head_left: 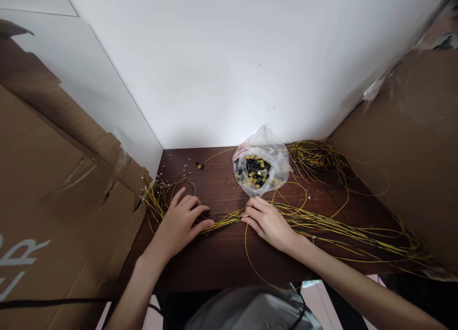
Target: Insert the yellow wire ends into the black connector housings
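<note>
A long bundle of thin yellow and black wires (229, 220) runs across the dark brown tabletop beneath both of my hands. My left hand (184, 220) lies over the left part of the bundle with its fingers spread apart, the thumb touching the wires. Curled fingers of my right hand (263, 218) hold the bundle near the middle. One loose wire loops down from it towards the table's front edge. Just beyond my right hand sits a clear plastic bag (281, 160), open at the top, full of small black and yellow connector pieces (255, 171).
Cardboard boxes (71, 177) (404, 153) wall in the left and right sides, and a white panel (214, 72) stands behind. A tangled wire coil (313, 153) lies at the back right. Small white scraps (185, 165) and a black connector (201, 166) are at the back left.
</note>
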Tool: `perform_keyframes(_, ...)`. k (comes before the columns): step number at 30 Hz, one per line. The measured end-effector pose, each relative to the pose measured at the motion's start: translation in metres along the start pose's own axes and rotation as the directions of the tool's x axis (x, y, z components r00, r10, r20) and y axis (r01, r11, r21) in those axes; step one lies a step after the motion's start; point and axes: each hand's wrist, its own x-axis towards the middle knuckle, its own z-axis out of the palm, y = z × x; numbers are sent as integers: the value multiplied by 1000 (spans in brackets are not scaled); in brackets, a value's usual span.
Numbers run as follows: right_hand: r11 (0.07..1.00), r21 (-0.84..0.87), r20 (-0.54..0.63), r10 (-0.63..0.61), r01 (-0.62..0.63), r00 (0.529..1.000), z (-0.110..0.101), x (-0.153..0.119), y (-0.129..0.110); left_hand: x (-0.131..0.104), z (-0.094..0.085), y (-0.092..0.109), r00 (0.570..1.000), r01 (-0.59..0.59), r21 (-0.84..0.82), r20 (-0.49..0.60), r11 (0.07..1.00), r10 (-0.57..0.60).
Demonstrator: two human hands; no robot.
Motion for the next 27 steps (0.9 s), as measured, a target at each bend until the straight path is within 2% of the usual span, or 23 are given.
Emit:
perform_keyframes(6,1000,-8,-5,10,-10,1000,2,0,-1,-26,-2,-38,978,184,37,-111,982,-179)
perform_keyframes(9,1000,-9,-10,12,-12,1000,4,0,0,-37,-3,-49,952,281,47,-138,959,-273)
perform_keyframes(12,1000,18,-16,11,-11,1000,3,-1,1,-40,-4,-53,941,318,42,-133,947,-310)
perform_keyframes(16,996,91,-76,-7,14,997,-6,1,1,-29,-10,-43,940,285,-63,-178,956,-292)
perform_keyframes(18,991,120,-134,-44,60,990,-13,5,0,-18,-18,-23,919,235,-246,-258,940,-297)
perform_keyframes(19,988,130,-167,-62,85,984,-18,8,0,-13,-24,-9,902,203,-378,-286,903,-323)
perform_keyframes(20,985,140,-199,-74,104,977,-22,12,0,-7,-31,8,891,146,-525,-298,839,-342)
perform_keyframes(21,982,156,-230,-71,109,971,-26,17,1,-2,-39,26,885,56,-674,-308,737,-349)
perform_keyframes(23,975,208,-280,-18,79,960,-34,28,5,7,-57,64,929,-153,-897,-274,415,-250)
perform_keyframes(24,970,239,-295,32,42,955,-36,34,8,11,-67,80,940,-250,-938,-294,239,-170)
perform_keyframes(25,966,257,-308,91,-9,947,-38,39,12,14,-76,95,946,-297,-951,-306,89,-104)
perform_keyframes(27,963,234,-316,204,-133,926,-40,48,22,18,-94,113,961,-274,-960,-272,-57,-46)
